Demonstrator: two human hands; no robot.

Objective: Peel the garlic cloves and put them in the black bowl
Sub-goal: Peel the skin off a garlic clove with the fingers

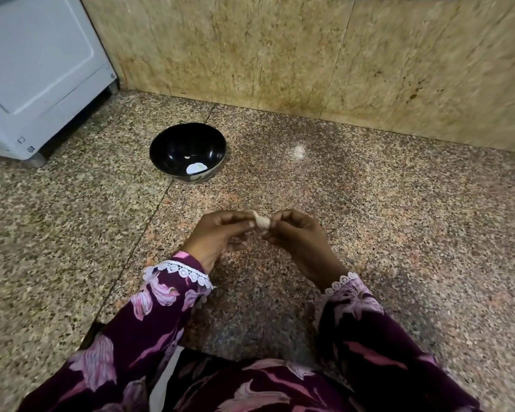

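Observation:
A pale garlic clove (262,223) is pinched between the fingertips of both hands above the speckled granite counter. My left hand (217,236) grips its left end and my right hand (301,242) grips its right end. The black bowl (188,151) stands farther back and to the left, apart from the hands. Inside it lie a whitish round piece (195,168) and a small pale scrap (188,157); I cannot tell whether they are cloves or skin.
A white appliance (39,69) stands at the back left on the counter. A tan stone wall (309,55) runs along the back. A faint whitish smudge (299,150) marks the granite counter (399,218) right of the bowl.

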